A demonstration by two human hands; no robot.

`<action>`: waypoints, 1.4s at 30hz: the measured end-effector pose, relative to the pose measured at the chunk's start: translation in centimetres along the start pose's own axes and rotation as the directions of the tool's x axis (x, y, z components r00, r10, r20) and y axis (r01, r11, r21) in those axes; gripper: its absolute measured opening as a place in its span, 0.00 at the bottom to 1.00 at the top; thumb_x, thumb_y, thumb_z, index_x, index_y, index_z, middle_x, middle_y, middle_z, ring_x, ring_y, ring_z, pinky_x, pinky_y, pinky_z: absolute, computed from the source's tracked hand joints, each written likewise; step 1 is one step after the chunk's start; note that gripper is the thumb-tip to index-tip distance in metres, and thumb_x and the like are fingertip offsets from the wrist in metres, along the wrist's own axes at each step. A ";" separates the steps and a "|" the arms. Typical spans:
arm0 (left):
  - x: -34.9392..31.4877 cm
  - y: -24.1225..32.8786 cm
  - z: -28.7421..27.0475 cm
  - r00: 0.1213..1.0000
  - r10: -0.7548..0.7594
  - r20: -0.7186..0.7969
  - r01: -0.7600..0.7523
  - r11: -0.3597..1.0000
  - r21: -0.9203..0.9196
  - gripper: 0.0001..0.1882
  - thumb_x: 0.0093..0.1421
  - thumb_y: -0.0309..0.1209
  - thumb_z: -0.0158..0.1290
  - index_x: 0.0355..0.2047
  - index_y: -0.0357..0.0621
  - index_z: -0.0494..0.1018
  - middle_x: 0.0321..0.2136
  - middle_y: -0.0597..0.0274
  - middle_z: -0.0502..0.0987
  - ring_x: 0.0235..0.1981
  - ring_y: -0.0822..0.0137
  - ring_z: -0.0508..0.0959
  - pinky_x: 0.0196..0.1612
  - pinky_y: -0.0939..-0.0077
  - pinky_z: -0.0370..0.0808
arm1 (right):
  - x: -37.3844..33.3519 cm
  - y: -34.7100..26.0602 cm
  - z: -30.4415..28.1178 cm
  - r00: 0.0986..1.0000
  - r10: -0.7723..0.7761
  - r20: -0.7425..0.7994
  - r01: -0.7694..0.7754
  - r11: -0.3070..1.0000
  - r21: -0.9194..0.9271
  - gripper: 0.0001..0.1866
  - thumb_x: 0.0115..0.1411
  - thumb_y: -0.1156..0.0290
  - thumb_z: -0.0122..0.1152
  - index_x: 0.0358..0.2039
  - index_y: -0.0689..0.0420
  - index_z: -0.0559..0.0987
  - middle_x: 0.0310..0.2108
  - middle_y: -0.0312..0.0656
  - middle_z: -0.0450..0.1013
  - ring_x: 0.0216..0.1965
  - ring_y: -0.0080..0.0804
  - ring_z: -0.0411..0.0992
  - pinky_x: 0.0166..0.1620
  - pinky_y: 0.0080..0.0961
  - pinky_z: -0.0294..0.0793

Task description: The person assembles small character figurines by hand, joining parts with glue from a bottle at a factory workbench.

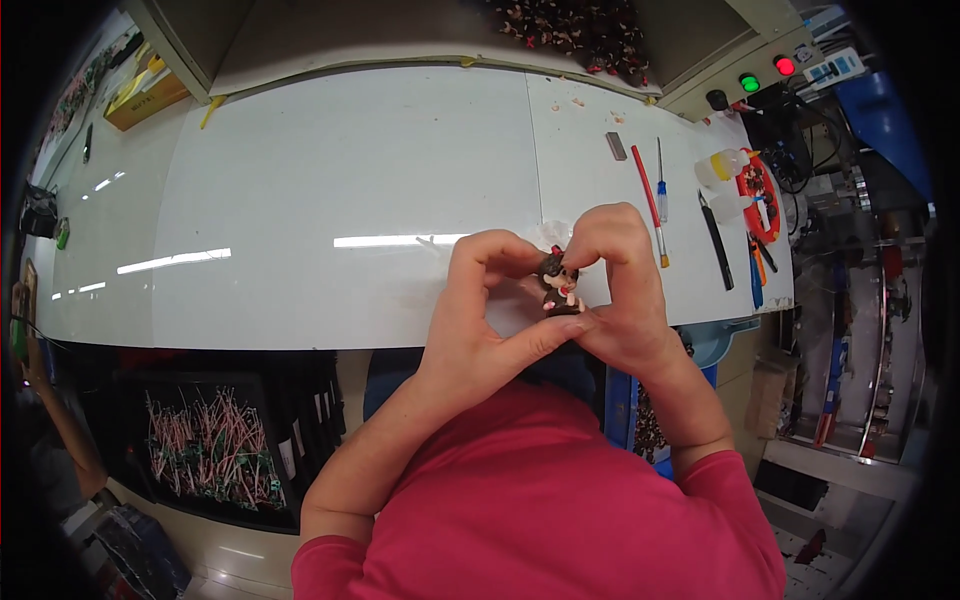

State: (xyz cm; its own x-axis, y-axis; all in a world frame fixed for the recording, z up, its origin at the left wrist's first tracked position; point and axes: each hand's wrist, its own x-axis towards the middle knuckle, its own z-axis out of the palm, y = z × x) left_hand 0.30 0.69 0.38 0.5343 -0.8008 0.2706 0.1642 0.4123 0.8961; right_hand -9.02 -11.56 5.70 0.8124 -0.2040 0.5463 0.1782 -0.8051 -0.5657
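Observation:
A small figurine with dark brown hair, a pale face and a red bit on top is held upright near the table's front edge. My left hand grips it from the left, fingers curled at its head and thumb under its base. From the right, my right hand closes on it, with bent fingers at the head and the thumb near the base. Just behind the figurine's head shows a piece of clear, wrinkled plastic. The fingers cover part of the figurine's sides.
On the white table at right lie a red-handled brush, a screwdriver, a black pen-like knife, a grey block, plastic bottles and a red tray. A shelf behind holds piled small dark parts. Wired parts fill a black tray below left.

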 end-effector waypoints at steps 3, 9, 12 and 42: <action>0.3 1.0 -0.2 0.997 -0.064 0.049 0.068 0.994 -0.081 0.27 0.54 0.30 0.62 0.49 0.38 0.61 0.39 0.60 0.73 0.41 0.71 0.74 0.47 0.76 0.70 | 0.0 -0.1 0.5 0.998 0.022 -0.064 -0.022 1.000 0.008 0.27 0.35 0.86 0.66 0.37 0.55 0.67 0.35 0.40 0.65 0.37 0.38 0.65 0.38 0.29 0.68; 0.4 0.8 -0.6 0.991 -0.076 0.114 0.083 0.995 -0.053 0.27 0.56 0.30 0.59 0.53 0.37 0.61 0.42 0.59 0.74 0.41 0.72 0.74 0.47 0.77 0.70 | -0.6 0.4 1.4 0.993 0.010 -0.115 -0.010 1.000 0.002 0.27 0.37 0.86 0.67 0.38 0.55 0.66 0.36 0.40 0.64 0.36 0.36 0.63 0.36 0.26 0.68; 0.2 0.7 -0.5 0.997 -0.044 0.063 0.047 0.998 -0.052 0.25 0.56 0.28 0.58 0.52 0.38 0.63 0.41 0.60 0.74 0.41 0.73 0.74 0.47 0.77 0.70 | -0.5 0.2 1.5 0.997 0.023 -0.067 -0.023 1.000 0.002 0.28 0.37 0.85 0.67 0.40 0.55 0.66 0.37 0.41 0.64 0.38 0.37 0.64 0.37 0.26 0.69; 0.4 0.8 0.1 0.996 -0.066 0.065 0.053 0.983 0.178 0.26 0.53 0.28 0.60 0.52 0.37 0.66 0.40 0.57 0.76 0.40 0.68 0.77 0.45 0.76 0.72 | -0.5 0.3 0.6 0.999 -0.008 -0.037 0.007 0.999 -0.036 0.28 0.36 0.86 0.66 0.39 0.54 0.67 0.36 0.40 0.66 0.36 0.38 0.64 0.37 0.29 0.69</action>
State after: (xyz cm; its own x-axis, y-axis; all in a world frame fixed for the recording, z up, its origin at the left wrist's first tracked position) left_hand 0.52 0.65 1.24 0.4674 -0.8527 0.2335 0.0423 0.2854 0.9575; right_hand -9.00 -11.39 4.89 0.7897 -0.2182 0.5734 0.1634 -0.8261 -0.5393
